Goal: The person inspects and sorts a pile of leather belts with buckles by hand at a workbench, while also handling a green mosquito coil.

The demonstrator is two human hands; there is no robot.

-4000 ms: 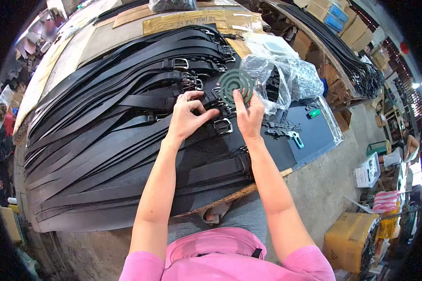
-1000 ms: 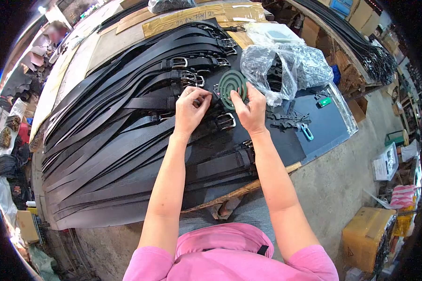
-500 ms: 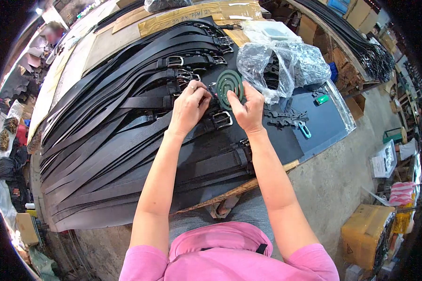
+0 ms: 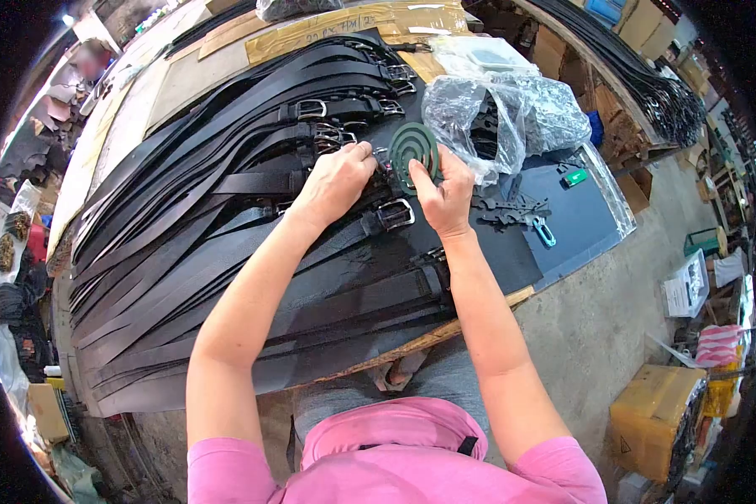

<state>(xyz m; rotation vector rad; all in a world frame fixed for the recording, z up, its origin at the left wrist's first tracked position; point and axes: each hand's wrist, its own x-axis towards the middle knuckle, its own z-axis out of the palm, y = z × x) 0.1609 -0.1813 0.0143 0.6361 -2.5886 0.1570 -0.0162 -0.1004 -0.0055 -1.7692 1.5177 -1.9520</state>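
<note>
My right hand (image 4: 443, 191) grips a green mosquito coil (image 4: 412, 143) at its edge, thumb on the near face, holding it up over the table. My left hand (image 4: 338, 181) is closed just to the left of the coil. Its fingertips are bunched together, and whatever they hold, if anything, is hidden. Beneath and beside the left hand lie black belts (image 4: 218, 151) in long rows with silver buckles (image 4: 395, 214) toward the right. A small dark piece with a reddish spot shows between the two hands, too small to name.
Clear plastic bags (image 4: 550, 113) with dark pieces stand behind my right hand. Black flat pieces (image 4: 512, 208), a light-blue clip-like item (image 4: 544, 233) and a green lighter-like item (image 4: 575, 178) lie to the right. A taped carton (image 4: 657, 412) sits on the floor.
My left elbow has swung outward to the left, and the left hand has turned flatter with its fingers still closed. The coil and my right hand have barely shifted.
</note>
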